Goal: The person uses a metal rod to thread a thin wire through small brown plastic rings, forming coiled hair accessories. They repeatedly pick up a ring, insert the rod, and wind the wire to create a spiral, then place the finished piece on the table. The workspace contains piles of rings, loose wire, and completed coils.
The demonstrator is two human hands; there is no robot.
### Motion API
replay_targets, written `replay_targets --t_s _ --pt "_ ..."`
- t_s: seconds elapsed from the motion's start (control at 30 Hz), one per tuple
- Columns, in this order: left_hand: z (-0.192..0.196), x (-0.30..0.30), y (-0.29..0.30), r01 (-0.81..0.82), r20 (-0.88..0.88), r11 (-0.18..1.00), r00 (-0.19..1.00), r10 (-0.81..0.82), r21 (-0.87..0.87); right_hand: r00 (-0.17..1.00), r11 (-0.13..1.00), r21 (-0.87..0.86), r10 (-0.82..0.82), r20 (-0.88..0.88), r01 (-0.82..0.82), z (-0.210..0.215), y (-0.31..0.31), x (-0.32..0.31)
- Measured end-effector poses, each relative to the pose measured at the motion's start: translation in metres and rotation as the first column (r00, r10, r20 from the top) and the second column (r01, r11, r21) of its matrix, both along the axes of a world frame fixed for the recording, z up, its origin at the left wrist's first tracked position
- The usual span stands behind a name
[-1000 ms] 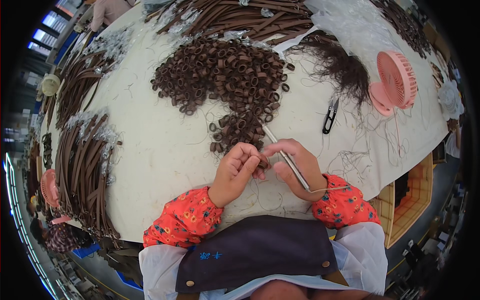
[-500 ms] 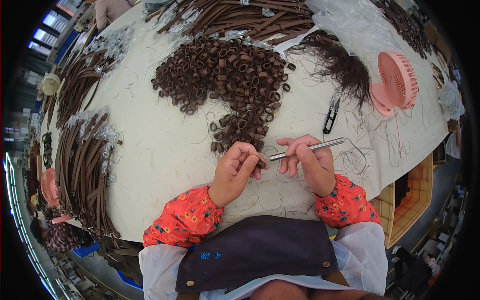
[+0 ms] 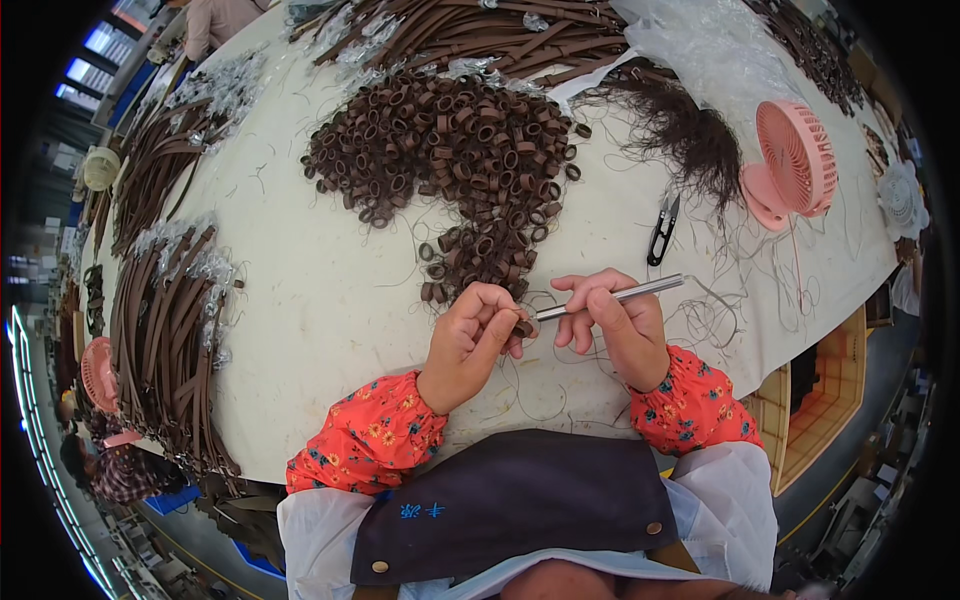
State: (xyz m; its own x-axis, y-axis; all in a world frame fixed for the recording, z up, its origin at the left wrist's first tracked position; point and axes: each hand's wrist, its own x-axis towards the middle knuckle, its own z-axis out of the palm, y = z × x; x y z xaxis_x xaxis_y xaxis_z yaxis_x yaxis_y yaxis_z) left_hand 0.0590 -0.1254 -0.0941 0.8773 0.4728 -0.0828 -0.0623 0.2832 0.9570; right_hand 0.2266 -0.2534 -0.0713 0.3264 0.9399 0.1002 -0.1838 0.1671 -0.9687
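Note:
Between the thumb and fingers of my left hand (image 3: pixel 474 335) is pinched a small brown leather loop (image 3: pixel 521 328), mostly covered by the fingertips. My right hand (image 3: pixel 620 325) grips a slim metal hand tool (image 3: pixel 645 289) across its fingers, thumb along the near side. The tool's left end points at the loop and comes right up to it; its fine tip is too small to make out. Just beyond my left hand a big heap of similar brown loops (image 3: pixel 450 150) spreads over the white table (image 3: pixel 300 330). Loose dark threads lie around both hands.
Black thread snips (image 3: pixel 662 232) lie beyond my right hand, near a bundle of dark thread (image 3: pixel 690 140) and a pink fan (image 3: pixel 795 160). Brown straps (image 3: pixel 165 350) are piled left, with more straps (image 3: pixel 480 35) at the back. A yellowish crate (image 3: pixel 825 410) stands right, below the table edge.
The metal tool has shifted slightly left with my right hand, its tip closer to the loop. My left hand stays nearly still, holding the loop.

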Motion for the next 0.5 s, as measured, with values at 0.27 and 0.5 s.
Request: replay_targets --t_s 0.27,0.5 --pt "0.002 0.000 -0.001 -0.017 0.023 1.000 1.000 0.018 -0.013 0.999 0.996 0.077 -0.045 -0.004 0.045 -0.005 0.001 0.000" --pt "-0.002 0.001 -0.006 -0.059 -0.005 0.974 0.998 0.061 0.218 0.626 0.984 0.165 -0.170 0.761 0.066 -0.001 0.011 -0.011"
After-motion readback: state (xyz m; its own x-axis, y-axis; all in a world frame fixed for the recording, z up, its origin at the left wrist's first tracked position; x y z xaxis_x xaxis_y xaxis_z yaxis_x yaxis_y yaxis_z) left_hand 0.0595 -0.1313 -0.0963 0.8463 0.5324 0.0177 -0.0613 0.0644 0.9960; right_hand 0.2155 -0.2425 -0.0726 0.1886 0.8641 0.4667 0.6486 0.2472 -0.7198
